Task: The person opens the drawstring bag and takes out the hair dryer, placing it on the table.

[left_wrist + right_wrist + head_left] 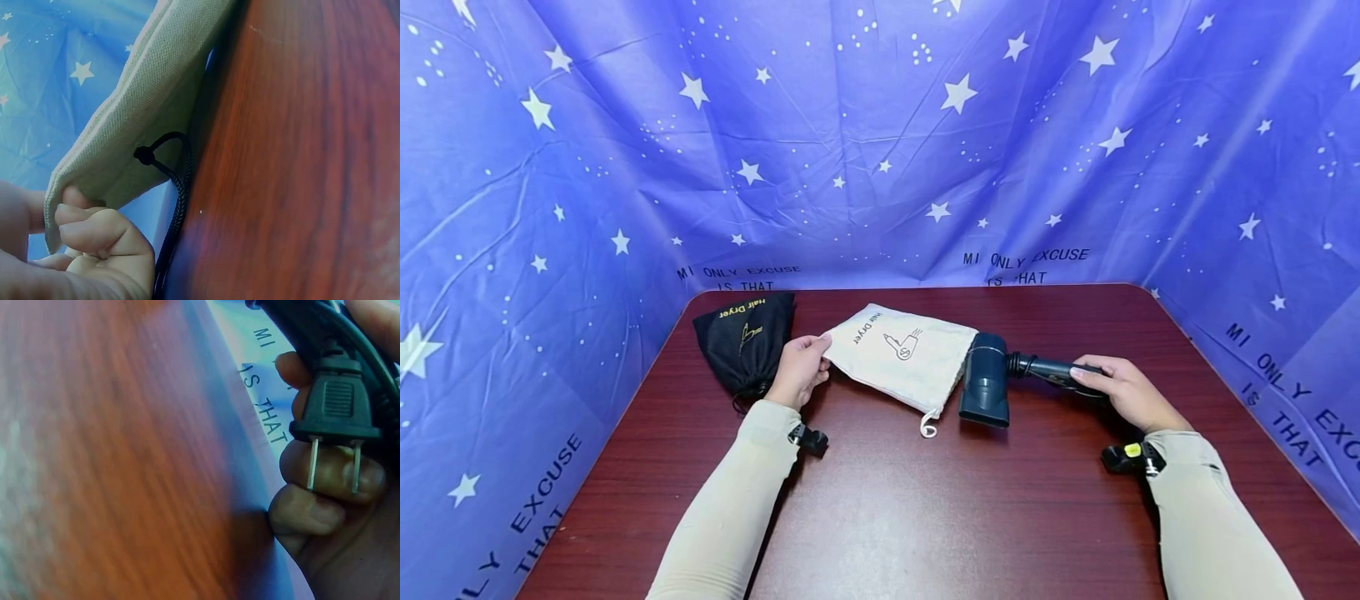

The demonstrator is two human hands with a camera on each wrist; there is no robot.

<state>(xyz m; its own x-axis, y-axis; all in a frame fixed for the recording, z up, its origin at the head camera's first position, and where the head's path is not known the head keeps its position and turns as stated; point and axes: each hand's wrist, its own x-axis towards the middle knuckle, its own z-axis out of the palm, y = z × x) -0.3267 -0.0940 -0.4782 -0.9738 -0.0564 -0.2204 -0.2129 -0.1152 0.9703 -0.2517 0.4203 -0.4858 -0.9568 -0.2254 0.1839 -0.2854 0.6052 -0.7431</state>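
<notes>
My left hand (pixel 801 369) pinches the left corner of a white cloth drawstring bag (pixel 868 350) printed "Hair Dryer" with a dryer drawing. In the left wrist view, fingertips (pixel 87 228) fold over the edge of the bag (pixel 134 106). A short white cord loop (pixel 928 427) hangs at the bag's right end. My right hand (pixel 1127 392) grips the handle of a dark hair dryer (pixel 985 383), its head right beside that end; whether they touch I cannot tell. Close up in the right wrist view, a two-pin plug (pixel 337 400) and cable lie against the handle, with fingers curled behind.
A black drawstring bag (pixel 748 342), also marked "Hair Dryer", lies just left of my left hand, and its black cord (pixel 181 181) shows in the left wrist view. Everything lies on a reddish-brown table (pixel 955 525). Blue starred cloth (pixel 850 125) surrounds the back and sides.
</notes>
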